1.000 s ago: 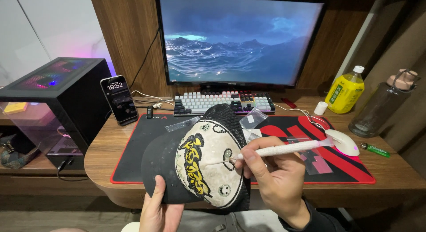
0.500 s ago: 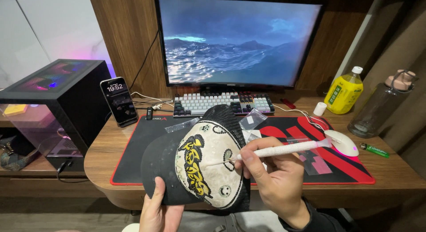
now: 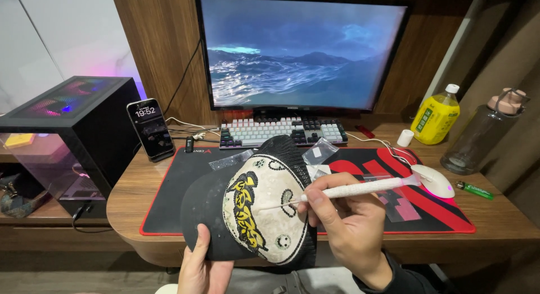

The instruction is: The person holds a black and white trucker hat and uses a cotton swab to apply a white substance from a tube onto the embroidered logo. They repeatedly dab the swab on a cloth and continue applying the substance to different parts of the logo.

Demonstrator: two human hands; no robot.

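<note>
My left hand [image 3: 202, 268] holds a black cap [image 3: 253, 209] by its brim, low in the view. The cap's cream front panel, with a yellow and black emblem and small round studs, faces me. My right hand [image 3: 351, 229] grips a white pen-shaped tool [image 3: 360, 188] like a pencil. Its thin tip touches the cream panel near the middle, just right of the emblem. The back of the cap is black mesh.
A wooden desk [image 3: 495, 221] carries a black and red mat [image 3: 444, 207], a keyboard [image 3: 281, 131], a monitor [image 3: 301, 49], a propped phone [image 3: 151, 129], a white mouse [image 3: 433, 180], a yellow bottle [image 3: 436, 114], a dark bottle [image 3: 484, 133], a green lighter [image 3: 473, 189] and small plastic bags [image 3: 318, 152]. A glass-sided computer case [image 3: 62, 136] stands at left.
</note>
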